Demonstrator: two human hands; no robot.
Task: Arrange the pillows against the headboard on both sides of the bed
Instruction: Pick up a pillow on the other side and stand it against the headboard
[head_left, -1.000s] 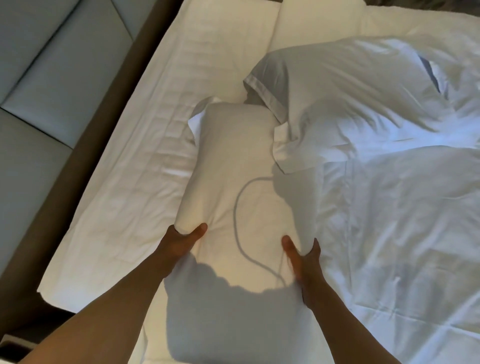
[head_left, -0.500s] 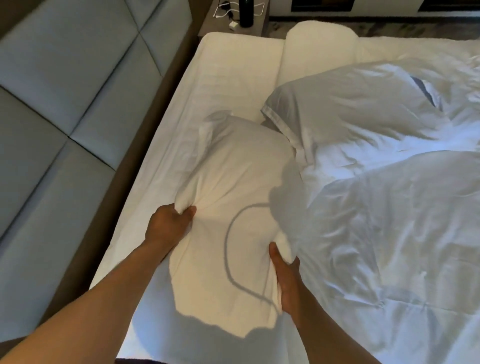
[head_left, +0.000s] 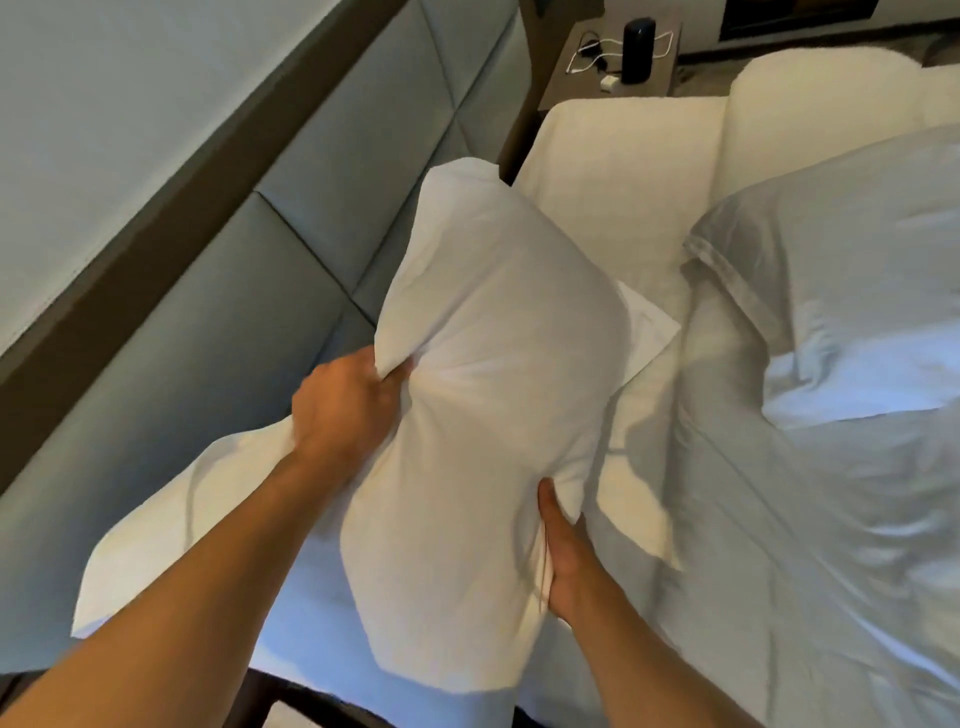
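A white pillow is lifted off the bed, held lengthwise in front of me and tilted toward the padded grey headboard on the left. My left hand pinches its left edge. My right hand grips its lower right edge from below. A second pillow in a greyish-white case lies on the mattress at the right, partly on the rumpled duvet. The bare white sheet shows beyond the held pillow, along the headboard.
A wooden bedside table stands past the bed's far corner, with a dark cylinder and a white charger cable on it. A rolled white bolster lies at the far edge of the bed.
Both hands have raised the pillow off the sheet and swung it up toward the headboard. My view has tipped up, so the bedside table now shows.
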